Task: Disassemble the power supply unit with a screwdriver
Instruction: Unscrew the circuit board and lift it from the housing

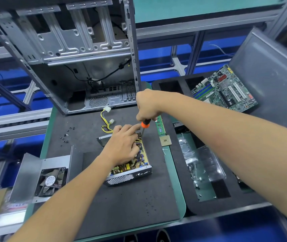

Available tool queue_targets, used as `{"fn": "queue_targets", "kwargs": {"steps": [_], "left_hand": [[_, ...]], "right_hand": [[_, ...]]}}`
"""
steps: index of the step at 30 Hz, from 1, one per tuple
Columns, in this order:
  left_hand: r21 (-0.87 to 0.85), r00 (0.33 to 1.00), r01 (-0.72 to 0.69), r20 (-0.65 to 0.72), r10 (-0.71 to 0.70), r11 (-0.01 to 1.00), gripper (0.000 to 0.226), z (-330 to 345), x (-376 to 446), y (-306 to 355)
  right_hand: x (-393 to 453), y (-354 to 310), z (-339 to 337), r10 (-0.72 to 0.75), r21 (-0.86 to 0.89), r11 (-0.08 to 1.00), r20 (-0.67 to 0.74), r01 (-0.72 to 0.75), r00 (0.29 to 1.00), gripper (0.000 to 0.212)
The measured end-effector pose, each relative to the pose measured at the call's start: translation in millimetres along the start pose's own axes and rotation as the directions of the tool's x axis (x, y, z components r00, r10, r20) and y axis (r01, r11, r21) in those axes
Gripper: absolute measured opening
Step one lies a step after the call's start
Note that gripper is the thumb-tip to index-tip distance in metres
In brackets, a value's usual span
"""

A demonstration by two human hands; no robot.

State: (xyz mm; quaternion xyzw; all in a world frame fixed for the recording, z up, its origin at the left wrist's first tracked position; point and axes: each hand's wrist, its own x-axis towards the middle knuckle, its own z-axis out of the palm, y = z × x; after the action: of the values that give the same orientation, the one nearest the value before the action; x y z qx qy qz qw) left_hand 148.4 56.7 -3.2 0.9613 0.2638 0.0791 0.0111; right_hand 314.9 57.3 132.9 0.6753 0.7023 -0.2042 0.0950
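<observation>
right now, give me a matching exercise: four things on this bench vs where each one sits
Things:
1. screwdriver
2. CPU chip
3. motherboard
4. cooling fan

Places:
A. leaning in the foam tray at far right
B. in the removed metal cover at left
C. gripped in the right hand
D. flat on the mat, right of the power supply unit

Pairs: 1-C, 2-D, 3-A, 4-B
</observation>
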Motion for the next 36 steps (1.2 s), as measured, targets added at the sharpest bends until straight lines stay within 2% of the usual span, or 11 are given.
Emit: {"fn": "queue_targets", "kwargs": {"steps": [19, 27, 30, 36], "left_hand": [[0.019, 1.000, -0.010, -0.011, 0.010, 1.000, 0.027, 1.1, 0.2, -0.6], [0.016, 1.000, -0.005, -0.004, 0.005, 1.000, 0.027, 0.4, 0.5, -0.3], [0.030, 1.000, -0.005, -0.005, 0.005, 1.000, 0.027, 0.1, 0.5, 0.1], [0.076, 0.999, 0.030, 0.020, -0.032, 0.997, 0.033, 0.6, -0.2, 0.3]], "right_hand": [[0.9, -1.3, 0.2, -0.004, 0.002, 1.000, -0.035, 0.004, 0.999, 0.026], [0.7, -1.6, 0.4, -0.022, -0.061, 0.998, -0.014, 0.021, 1.000, 0.027], [1.6, -6.7, 0.8, -0.057, -0.141, 0.988, -0.007, 0.056, 0.998, 0.030], [4.7, -28.0, 0.4, -0.237, -0.246, 0.942, -0.001, 0.229, 0.971, 0.038]]}}
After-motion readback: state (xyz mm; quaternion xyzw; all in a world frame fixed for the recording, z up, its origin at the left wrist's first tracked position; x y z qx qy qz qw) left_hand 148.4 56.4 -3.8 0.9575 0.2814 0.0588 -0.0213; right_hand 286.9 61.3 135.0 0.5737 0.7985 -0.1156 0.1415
